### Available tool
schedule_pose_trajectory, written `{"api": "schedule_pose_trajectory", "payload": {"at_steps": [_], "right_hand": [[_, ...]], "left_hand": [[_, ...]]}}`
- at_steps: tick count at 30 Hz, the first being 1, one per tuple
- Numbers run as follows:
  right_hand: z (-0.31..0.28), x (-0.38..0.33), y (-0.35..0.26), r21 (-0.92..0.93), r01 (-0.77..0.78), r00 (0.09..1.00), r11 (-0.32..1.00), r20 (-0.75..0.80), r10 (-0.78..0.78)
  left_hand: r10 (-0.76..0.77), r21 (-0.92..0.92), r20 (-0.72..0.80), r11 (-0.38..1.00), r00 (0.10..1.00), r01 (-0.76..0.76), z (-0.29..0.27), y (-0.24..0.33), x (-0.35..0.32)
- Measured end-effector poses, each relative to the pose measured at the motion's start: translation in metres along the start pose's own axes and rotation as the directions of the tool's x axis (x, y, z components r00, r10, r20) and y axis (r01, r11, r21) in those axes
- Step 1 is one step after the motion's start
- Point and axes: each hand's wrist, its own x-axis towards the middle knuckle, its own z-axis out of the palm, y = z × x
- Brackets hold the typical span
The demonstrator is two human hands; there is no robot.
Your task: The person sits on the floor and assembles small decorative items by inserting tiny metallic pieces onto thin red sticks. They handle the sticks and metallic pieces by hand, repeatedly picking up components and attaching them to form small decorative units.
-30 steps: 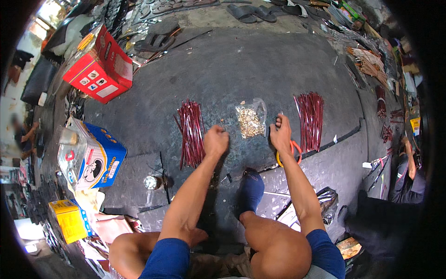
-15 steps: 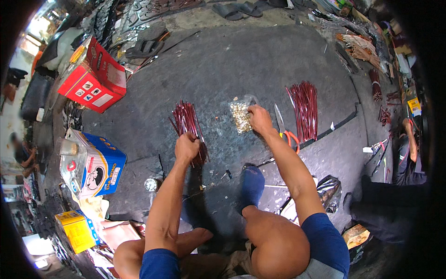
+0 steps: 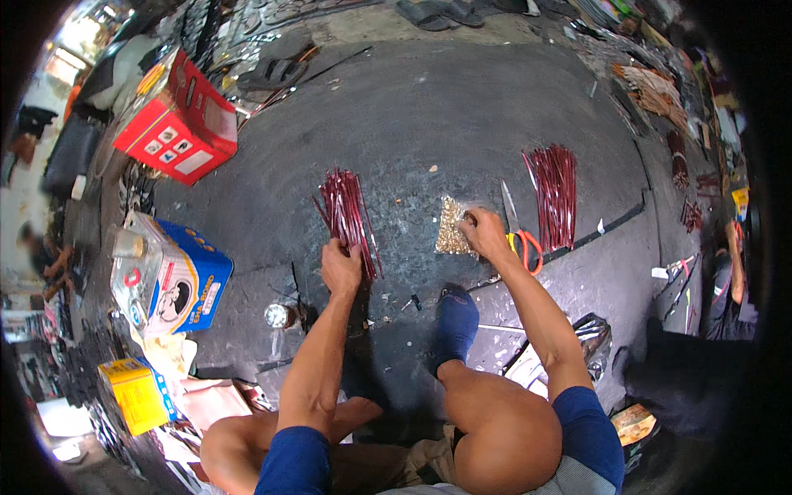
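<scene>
A bundle of thin, glossy dark red strips [image 3: 350, 210] lies on the dark mat left of centre. My left hand [image 3: 341, 266] is at its near end, fingers closed around the lower strips; the exact grip is partly hidden. Right of it lies a small clear plastic bag of gold-coloured metal pieces [image 3: 450, 229]. The fingers of my right hand [image 3: 487, 233] pinch the bag's right side. Beside that hand rest scissors with red-orange handles [image 3: 530, 252], blades pointing away. A second bundle of dark red strips [image 3: 554, 198] lies just beyond them.
On the left stand a red tin [image 3: 177, 136], a blue-and-white tin [image 3: 177, 285] and a yellow box [image 3: 136, 400]. A small jar [image 3: 278, 315] is near my left forearm. Black sandals [image 3: 441, 14] lie at the far edge. Another person's arm [image 3: 736, 264] shows at far right.
My right hand has drawn the bag toward me and slightly right, leaving a small pale piece behind on the mat. My left hand stays at the strips' near end. The whole view has shifted slightly.
</scene>
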Motion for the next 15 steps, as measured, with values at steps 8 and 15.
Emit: {"api": "schedule_pose_trajectory", "payload": {"at_steps": [8, 15], "right_hand": [[0.040, -0.014, -0.039, -0.191, 0.037, 0.996, 0.981, 0.091, -0.019], [0.036, -0.013, -0.038, -0.153, 0.061, 0.998, 0.986, -0.001, -0.062]], "left_hand": [[0.001, 0.085, 0.066, 0.996, 0.998, -0.007, 0.024, 0.014, -0.030], [-0.234, -0.034, 0.063, 0.971, 0.970, 0.236, 0.009, 0.012, -0.043]]}}
